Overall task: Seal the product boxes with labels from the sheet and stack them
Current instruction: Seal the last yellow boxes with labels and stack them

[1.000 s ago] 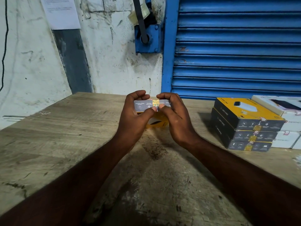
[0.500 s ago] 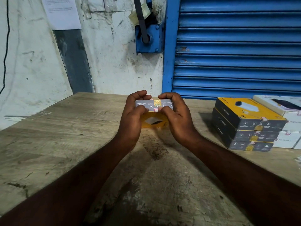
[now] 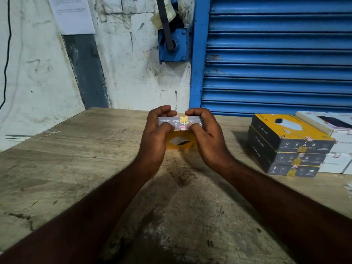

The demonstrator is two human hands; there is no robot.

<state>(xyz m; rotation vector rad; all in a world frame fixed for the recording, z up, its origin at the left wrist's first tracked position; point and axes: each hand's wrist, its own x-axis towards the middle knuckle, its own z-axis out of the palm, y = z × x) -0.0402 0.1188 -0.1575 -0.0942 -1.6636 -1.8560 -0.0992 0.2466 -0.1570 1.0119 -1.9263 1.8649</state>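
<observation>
Worn worktop, shutter behind. Ends of box gripped by left hand, right hand, fingers curled round; long axis left-right. Sealed stack right of fingers, right hand nearer.

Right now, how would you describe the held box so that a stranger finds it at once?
Start at the blue shutter, then drop to the wooden table below its left edge. There the left hand and right hand hold one yellow box, a gold label on its grey side. Unlike the three stacked boxes at the right, it is held apart.
</observation>
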